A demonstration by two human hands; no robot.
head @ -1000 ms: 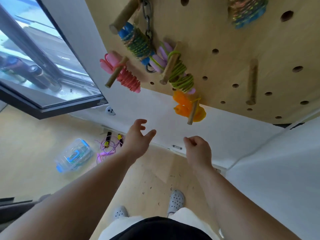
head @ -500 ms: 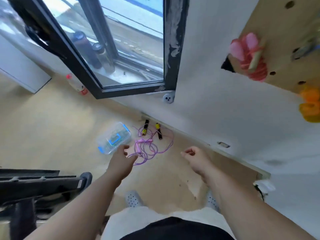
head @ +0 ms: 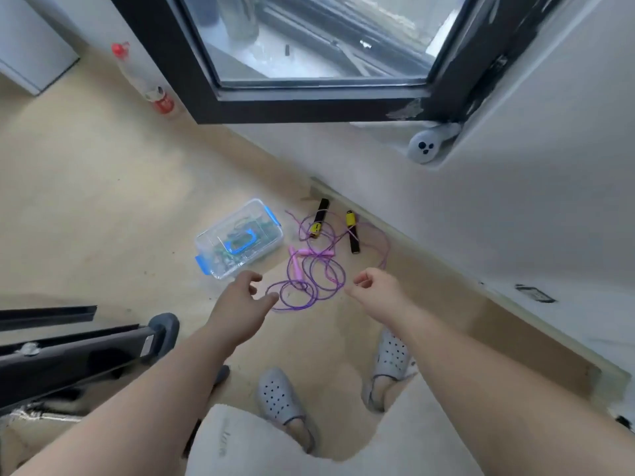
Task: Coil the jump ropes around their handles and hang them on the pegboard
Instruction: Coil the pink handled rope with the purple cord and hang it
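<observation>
While both arms stretch forward and down over the floor (head: 86, 201), neither hand holds anything. The left hand (head: 240, 304) reaches out with its back up. Its fingers are a little bent and spread, and its thumb sticks out to the side. The right hand (head: 374, 290) is level with it and well apart from it. Its fingers are bent in loosely toward the thumb, with a small gap inside, and nothing is in them. Both hands are up in the air above the floor.

The purple rope (head: 311, 280) lies on the floor in loose loops, seen between the two hands and a bit past them. It is not coiled. Its pink handles (head: 302, 254) lie side by side at the far end of the loops. Two black handles (head: 353, 235) with yellow ends lie just past that, close to the floor's edge by the wall (head: 481, 207). Thin purple cord runs around them too, and I cannot tell which cord goes with which handles.

A clear box (head: 237, 238) with blue clips sits on the floor just left of the ropes. A bottle (head: 141, 79) with a red cap lies by the floor's far edge, under the window (head: 309, 46). Two gray shoes (head: 278, 396) stand on the floor below the arms.
</observation>
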